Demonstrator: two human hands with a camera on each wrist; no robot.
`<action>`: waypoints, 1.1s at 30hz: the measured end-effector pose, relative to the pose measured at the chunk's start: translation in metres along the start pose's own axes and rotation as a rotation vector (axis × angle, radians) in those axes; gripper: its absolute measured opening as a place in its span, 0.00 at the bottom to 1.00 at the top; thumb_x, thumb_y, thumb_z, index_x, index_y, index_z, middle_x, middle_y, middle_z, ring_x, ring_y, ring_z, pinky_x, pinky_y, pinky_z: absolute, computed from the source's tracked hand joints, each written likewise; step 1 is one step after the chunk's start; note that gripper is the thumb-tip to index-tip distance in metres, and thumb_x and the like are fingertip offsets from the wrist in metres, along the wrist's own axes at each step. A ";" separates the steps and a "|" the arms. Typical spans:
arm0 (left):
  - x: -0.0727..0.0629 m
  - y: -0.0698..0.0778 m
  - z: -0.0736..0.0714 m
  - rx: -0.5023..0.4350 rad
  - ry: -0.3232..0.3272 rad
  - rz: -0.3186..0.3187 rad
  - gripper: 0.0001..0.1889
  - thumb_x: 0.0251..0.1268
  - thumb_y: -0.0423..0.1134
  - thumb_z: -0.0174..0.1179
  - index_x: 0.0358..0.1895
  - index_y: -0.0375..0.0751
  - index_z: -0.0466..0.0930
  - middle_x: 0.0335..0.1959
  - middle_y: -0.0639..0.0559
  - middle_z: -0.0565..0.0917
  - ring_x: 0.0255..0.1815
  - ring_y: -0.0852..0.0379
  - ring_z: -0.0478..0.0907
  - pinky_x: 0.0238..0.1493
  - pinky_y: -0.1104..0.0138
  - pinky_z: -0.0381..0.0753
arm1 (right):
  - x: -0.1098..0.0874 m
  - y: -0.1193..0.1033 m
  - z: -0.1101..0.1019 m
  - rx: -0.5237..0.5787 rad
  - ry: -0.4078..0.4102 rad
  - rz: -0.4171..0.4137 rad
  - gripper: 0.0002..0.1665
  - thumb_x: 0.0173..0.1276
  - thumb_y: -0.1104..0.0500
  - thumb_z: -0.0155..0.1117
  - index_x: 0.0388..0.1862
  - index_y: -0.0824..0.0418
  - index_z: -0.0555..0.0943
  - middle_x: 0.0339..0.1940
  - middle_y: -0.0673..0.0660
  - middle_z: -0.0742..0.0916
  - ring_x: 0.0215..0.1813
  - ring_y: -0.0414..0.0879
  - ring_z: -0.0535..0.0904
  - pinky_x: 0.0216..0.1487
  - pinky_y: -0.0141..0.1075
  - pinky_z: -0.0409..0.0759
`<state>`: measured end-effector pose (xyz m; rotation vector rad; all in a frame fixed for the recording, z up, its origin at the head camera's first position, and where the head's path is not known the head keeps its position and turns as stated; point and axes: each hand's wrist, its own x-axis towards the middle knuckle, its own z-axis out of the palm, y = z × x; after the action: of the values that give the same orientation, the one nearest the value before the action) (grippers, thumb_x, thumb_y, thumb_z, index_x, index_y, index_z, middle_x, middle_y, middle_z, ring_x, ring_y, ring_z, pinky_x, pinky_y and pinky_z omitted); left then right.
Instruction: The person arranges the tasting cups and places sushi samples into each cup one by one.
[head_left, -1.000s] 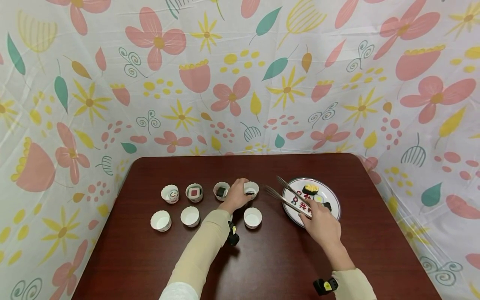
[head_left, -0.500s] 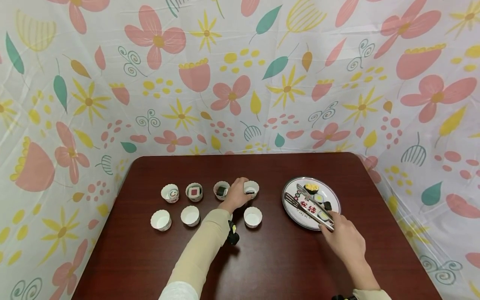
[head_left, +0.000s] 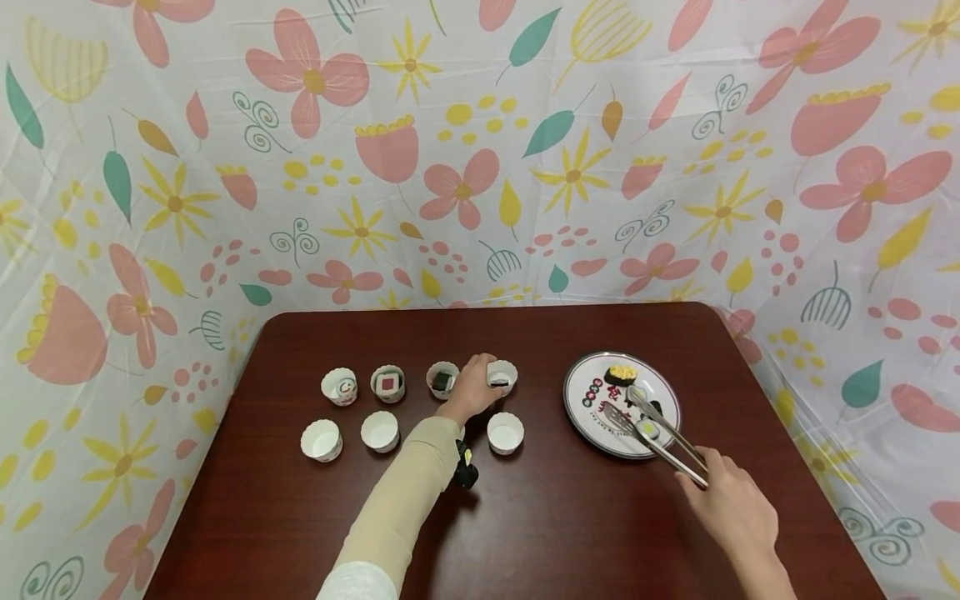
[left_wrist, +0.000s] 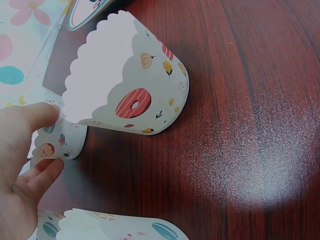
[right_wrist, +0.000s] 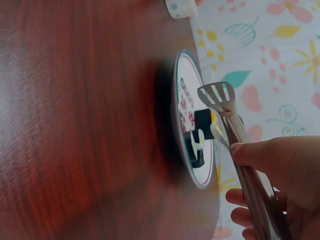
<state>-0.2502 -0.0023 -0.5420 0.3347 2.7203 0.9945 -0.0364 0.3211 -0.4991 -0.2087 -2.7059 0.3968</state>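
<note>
Head view. Landmark: plate (head_left: 574, 398). Right hand (head_left: 731, 504), at the near right of the plate, grips metal tongs (head_left: 670, 457); their arms stand apart and both tips are above the plate. Contact with the food pieces there: cannot tell. On the plate: a yellow-topped piece (head_left: 621, 375) toward the far edge and a round piece (head_left: 648, 429) nearer the right hand. Left of the plate, paper cups in two rows. Left hand (head_left: 472, 387) holds the far-row end cup (head_left: 506, 372), the one nearest the plate in that row; a dark-and-white piece shows inside. Further left of the plate in the same row, a cup with a red-square piece (head_left: 387, 384).

Left wrist view. Thumb and fingers pinch the held cup. A donut-print cup (left_wrist: 145, 95) stands nearer the camera; a sliver of plate shows beyond it.

Right wrist view. Thumb and curled fingers clasp the tongs. One head is slotted. Dark pieces (right_wrist: 202, 124) sit on the plate beside the tong heads.
</note>
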 end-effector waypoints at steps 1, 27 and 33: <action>0.000 0.000 0.000 -0.004 0.002 0.000 0.30 0.56 0.44 0.64 0.62 0.44 0.64 0.58 0.48 0.70 0.54 0.49 0.72 0.49 0.58 0.75 | -0.001 0.001 -0.001 -0.003 -0.008 0.005 0.26 0.45 0.57 0.72 0.44 0.63 0.77 0.26 0.64 0.81 0.26 0.65 0.75 0.19 0.53 0.67; -0.005 0.003 -0.002 0.005 0.012 0.012 0.30 0.56 0.43 0.64 0.62 0.43 0.65 0.58 0.47 0.71 0.55 0.49 0.72 0.50 0.58 0.74 | -0.015 0.022 -0.008 -0.056 -0.161 0.100 0.22 0.53 0.57 0.68 0.44 0.65 0.74 0.28 0.67 0.80 0.25 0.65 0.76 0.18 0.52 0.67; -0.004 0.002 -0.002 -0.004 0.012 0.011 0.31 0.55 0.43 0.65 0.62 0.43 0.64 0.58 0.46 0.71 0.54 0.49 0.72 0.49 0.58 0.74 | -0.013 0.024 -0.009 -0.057 -0.229 0.122 0.20 0.57 0.57 0.64 0.45 0.64 0.73 0.26 0.65 0.80 0.23 0.63 0.75 0.16 0.50 0.65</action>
<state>-0.2462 -0.0029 -0.5384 0.3451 2.7300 1.0076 -0.0183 0.3439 -0.5030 -0.3660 -2.9414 0.4009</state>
